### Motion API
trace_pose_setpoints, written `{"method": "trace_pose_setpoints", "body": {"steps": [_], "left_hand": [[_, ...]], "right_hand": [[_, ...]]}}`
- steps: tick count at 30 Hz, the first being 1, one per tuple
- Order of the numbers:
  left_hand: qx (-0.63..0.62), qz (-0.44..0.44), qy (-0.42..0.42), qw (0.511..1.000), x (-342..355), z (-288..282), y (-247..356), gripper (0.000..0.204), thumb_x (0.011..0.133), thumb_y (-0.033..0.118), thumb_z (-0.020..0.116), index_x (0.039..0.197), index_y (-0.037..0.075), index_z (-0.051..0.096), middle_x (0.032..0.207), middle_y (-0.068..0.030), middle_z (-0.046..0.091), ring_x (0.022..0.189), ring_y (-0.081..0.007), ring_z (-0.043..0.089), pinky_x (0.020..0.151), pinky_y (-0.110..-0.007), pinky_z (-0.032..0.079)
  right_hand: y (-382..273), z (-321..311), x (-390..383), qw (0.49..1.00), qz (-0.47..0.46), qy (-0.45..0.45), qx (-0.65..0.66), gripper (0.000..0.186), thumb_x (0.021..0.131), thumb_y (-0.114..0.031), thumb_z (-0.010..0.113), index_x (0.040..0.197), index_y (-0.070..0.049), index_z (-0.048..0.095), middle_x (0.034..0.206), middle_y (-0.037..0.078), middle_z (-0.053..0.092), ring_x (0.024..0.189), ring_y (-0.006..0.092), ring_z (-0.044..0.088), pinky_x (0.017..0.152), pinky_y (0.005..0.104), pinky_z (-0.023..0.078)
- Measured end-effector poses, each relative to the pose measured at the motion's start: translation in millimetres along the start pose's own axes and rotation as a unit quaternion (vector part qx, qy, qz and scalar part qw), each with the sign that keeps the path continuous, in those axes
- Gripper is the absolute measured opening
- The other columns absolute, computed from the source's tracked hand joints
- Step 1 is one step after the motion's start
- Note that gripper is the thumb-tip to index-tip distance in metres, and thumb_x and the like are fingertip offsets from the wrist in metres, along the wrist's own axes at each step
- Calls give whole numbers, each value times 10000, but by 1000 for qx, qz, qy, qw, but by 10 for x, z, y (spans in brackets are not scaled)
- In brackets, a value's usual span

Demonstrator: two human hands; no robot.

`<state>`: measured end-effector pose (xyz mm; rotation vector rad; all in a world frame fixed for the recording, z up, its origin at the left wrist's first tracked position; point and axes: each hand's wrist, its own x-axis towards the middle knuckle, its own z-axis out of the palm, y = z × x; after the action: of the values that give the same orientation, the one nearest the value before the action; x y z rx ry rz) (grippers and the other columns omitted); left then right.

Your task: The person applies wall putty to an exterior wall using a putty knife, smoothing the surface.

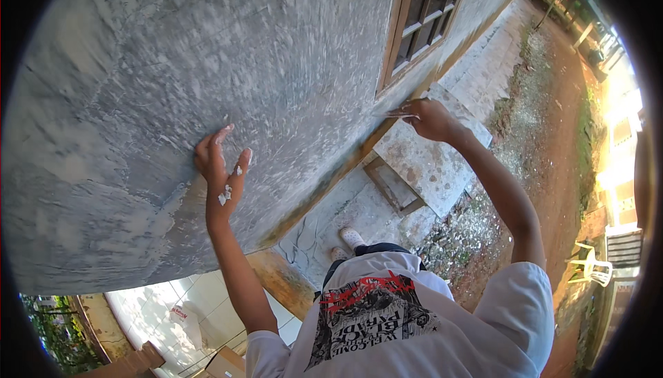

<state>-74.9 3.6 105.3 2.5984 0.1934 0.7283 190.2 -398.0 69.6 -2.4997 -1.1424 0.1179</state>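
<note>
L hand [219, 171] is up against the rough grey plastered house wall [173, 81], palm flat to it, fingers spread apart and pointing up. White filler blobs stick to the back of the hand and to a couple of fingertips. It holds nothing, just presses on the wall surface.

R hand [429, 119] is raised further along the wall, near its lower edge and just below the brown wooden-framed window [421, 19]. Fingers are curled in, pinching a thin flat scraper blade [395, 112] that sticks out to the left of the hand; the blade tip is at the wall surface, touching or almost touching it, can't tell which. Blade is blurred, so its handle and exact shape aren't clear.

Both forearms come up from the lower edge, w/ a white printed T-shirt [387, 316] below them. On the ground under the R hand lies a grey concrete slab [428, 164] w/ a small wooden frame [394, 186] beside it. A white plastic chair [592, 265] stands well apart on the reddish dirt at far right. Cardboard boxes [224, 363] sit on pale floor tiles bottom left.
</note>
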Motion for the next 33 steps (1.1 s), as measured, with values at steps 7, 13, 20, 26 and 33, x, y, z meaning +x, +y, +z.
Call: {"method": "trace_pose_setpoints", "body": {"steps": [7,13,20,26,33], "left_hand": [[-162,-138,36,976,-1019,737,-397,489,956,194,739,1383,73,536,1360,-146,553,1281,-335,494,1115,-461,354],[-162,-204,121,958,-1957,508,-866,573,944,127,731,1446,42,470,1436,-181,492,1296,-343,485,1116,-457,389],[-187,-280,270,902,-1879,22,-912,829,945,116,720,1601,-2,227,1593,-231,330,1441,-399,390,1179,-481,347],[-219,-282,245,902,-1890,-206,-785,930,962,122,706,1661,59,96,1703,-233,184,1573,-379,222,1232,-489,267],[-302,-260,203,894,-1934,-292,-765,881,988,81,675,1661,37,108,1708,-245,201,1589,-369,211,1207,-410,306]], "right_hand": [[-87,2017,-1167,961,42,-41,271,228,865,-54,623,1057,-53,747,890,239,717,865,424,711,743,451,551],[-1181,1529,-452,957,-108,-2,269,353,878,12,661,1202,-93,751,1018,193,754,926,358,735,780,405,564],[-2996,-1372,988,830,-387,377,137,538,701,201,626,1177,-13,756,1157,198,753,1105,398,715,927,430,575],[-4145,-2319,1649,713,-463,522,-64,471,810,26,692,1210,-205,783,1214,39,758,1101,231,721,978,399,584],[-3812,-876,1455,792,-417,445,-19,501,738,-81,817,1225,-184,759,1151,42,742,1103,266,713,1000,430,572]]}}
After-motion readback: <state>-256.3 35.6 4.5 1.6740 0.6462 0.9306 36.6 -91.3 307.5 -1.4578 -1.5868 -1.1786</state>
